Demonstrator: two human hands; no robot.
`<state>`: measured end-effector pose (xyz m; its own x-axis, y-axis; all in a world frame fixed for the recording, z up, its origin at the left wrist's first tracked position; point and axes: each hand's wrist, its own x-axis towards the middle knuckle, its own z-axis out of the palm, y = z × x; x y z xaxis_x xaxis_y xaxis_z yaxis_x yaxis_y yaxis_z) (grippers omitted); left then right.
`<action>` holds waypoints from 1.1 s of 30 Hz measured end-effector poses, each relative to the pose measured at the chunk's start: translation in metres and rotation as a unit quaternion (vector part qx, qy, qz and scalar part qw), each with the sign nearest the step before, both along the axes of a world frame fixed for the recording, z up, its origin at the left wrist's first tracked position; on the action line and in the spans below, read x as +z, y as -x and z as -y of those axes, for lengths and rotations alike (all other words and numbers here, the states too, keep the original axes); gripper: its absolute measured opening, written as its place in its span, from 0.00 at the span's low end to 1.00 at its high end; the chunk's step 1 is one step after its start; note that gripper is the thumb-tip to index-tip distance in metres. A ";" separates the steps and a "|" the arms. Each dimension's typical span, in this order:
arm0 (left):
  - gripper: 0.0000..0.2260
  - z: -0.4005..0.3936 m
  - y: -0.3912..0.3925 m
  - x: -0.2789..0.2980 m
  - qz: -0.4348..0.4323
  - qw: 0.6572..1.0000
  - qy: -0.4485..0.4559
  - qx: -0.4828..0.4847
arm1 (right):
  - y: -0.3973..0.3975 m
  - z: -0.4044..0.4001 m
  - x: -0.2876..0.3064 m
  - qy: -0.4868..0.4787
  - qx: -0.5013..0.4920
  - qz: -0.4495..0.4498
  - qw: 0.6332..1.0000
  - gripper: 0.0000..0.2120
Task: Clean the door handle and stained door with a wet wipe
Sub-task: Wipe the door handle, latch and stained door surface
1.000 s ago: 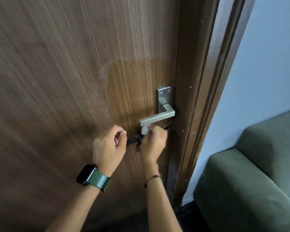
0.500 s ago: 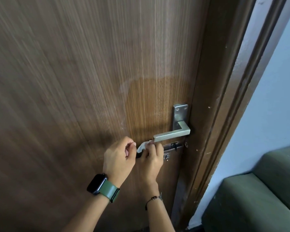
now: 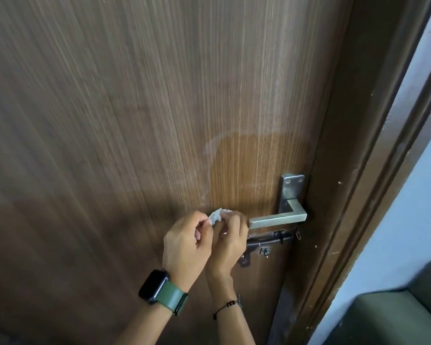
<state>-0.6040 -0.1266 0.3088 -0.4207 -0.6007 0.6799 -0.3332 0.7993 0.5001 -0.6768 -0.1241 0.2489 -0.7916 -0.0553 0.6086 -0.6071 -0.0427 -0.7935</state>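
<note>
grip: both hands pinch the wipe [image 3: 216,216], left hand [image 3: 184,241] on its left end, right hand [image 3: 230,242] on the rest
wipe: crumpled, just left of the handle [image 3: 278,219] tip, in front of the door [image 3: 135,120]
bolt [image 3: 269,241]: dark, right under the handle
stain: paler orange patch above and left of the handle
watch [image 3: 153,286]: left wrist, green strap
sofa [image 3: 396,317]: green, far right of the handle, low

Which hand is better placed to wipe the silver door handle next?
Right hand: it pinches the crumpled white wet wipe beside the silver lever door handle tip; the left hand sits farther away.
</note>
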 end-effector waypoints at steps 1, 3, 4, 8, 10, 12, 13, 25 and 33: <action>0.10 0.000 0.000 0.005 -0.014 1.000 0.004 0.001 | 0.000 0.003 0.007 0.020 -0.006 0.001 1.000 0.09; 0.10 0.000 -0.001 0.015 -0.049 0.999 0.016 0.004 | 0.002 0.007 0.026 0.057 -0.024 -0.015 0.998 0.09; 0.10 0.000 -0.002 0.019 -0.066 0.997 0.025 0.006 | 0.004 0.009 0.036 0.075 -0.029 -0.026 0.996 0.08; 0.08 0.003 -0.005 0.035 -0.116 0.991 0.061 0.018 | 0.019 0.012 0.081 0.110 -0.014 -0.104 0.988 0.04; 0.08 0.003 -0.004 0.039 -0.123 0.990 0.068 0.019 | 0.025 0.011 0.097 0.102 -0.010 -0.159 0.982 0.05; 0.08 0.003 -0.002 0.040 -0.122 0.990 0.065 0.015 | 0.029 0.009 0.108 0.076 -0.018 -0.208 0.975 0.06; 0.08 0.002 0.001 0.039 -0.120 0.991 0.063 0.011 | 0.030 0.008 0.112 0.061 -0.022 -0.231 0.971 0.07; 0.08 -0.004 0.017 0.020 -0.103 0.994 0.038 -0.030 | 0.116 -0.054 0.135 -0.006 -0.165 -0.235 0.958 0.09; 0.09 -0.004 0.020 0.014 -0.088 0.995 0.012 -0.052 | 0.103 -0.064 0.136 -0.138 -0.179 -0.139 0.964 0.10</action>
